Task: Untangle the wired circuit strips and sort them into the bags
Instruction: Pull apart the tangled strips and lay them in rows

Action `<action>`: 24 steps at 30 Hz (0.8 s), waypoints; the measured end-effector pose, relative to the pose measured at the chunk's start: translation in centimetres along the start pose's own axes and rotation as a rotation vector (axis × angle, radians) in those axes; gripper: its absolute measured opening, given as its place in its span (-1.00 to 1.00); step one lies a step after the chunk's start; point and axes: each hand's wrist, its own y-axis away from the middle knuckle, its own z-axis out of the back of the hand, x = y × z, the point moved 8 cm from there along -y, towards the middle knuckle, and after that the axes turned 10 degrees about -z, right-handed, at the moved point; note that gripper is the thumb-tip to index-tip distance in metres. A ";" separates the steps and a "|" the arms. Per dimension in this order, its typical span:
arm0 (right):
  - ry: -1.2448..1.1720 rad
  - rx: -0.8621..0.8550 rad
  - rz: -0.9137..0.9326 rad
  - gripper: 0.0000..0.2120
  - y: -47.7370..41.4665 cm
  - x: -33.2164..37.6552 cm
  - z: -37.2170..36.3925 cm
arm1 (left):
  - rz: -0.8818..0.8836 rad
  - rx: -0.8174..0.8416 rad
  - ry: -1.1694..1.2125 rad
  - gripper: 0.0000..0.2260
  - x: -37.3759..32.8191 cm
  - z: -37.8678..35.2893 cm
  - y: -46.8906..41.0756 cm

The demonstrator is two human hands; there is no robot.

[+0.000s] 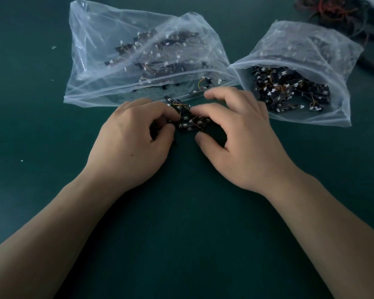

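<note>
**Two hands at one small clump of strips**

Two bare forearms reach in over the dark green table (192, 223) and meet at a clump (188, 121) of wired circuit strips, which lies on the table between the fingertips. The strips are short black boards joined by thin red and yellow wires, with small white connectors.

They look very light and should lift with no effort. The boards seem stiff, while the wires are soft and will loop and snag. The solder joints are probably the weak spot, so the safer hold is on the edges of one board. Working a wire loose would suit it better than pulling hard on it.

The left hand (134, 134) is curled, and its thumb and forefinger pinch the clump's left side. The right hand (235, 134) arches over the clump's right side. Its forefinger lies along the top and its thumb is spread well clear, nearer the camera. Its fingers are blurred, so I cannot tell whether it grips anything or only touches.

Just beyond the clump and to its left lies the left bag (108, 61), clear plastic with strips spread thinly inside. Beyond the clump to the right lies the right bag (311, 120), its mouth open and packed more thickly. Far beyond the clump to the right is a heap of wires (337, 11).
</note>
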 end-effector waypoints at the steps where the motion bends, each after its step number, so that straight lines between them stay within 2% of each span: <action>1: 0.001 0.030 -0.003 -0.57 -0.1 0.0 -0.2 | 0.008 -0.002 0.004 -0.80 0.0 0.1 0.0; 3: 0.009 0.077 0.008 -0.57 -0.2 0.2 -0.5 | 0.013 0.017 0.019 -0.74 -0.2 0.1 -0.1; 8: -0.052 0.048 0.004 -0.88 -0.2 -0.1 -0.4 | 0.043 0.110 0.155 -0.58 -0.6 0.1 0.1; 10: -0.077 0.036 -0.005 -0.94 -0.2 -0.1 -0.2 | 0.046 0.102 0.193 -0.56 -0.6 0.3 0.1; 16: -0.223 -0.105 -0.021 -0.96 -0.3 -0.1 1.5 | 0.130 -0.055 0.239 -0.64 0.3 1.3 0.1; 19: -0.297 -0.148 -0.041 -0.97 -0.3 -0.5 2.2 | 0.200 -0.118 0.150 -0.74 1.2 2.1 0.2; 24: -0.321 -0.145 -0.057 -0.91 -0.4 -0.9 2.0 | 0.189 0.103 0.017 -0.79 1.6 1.2 0.3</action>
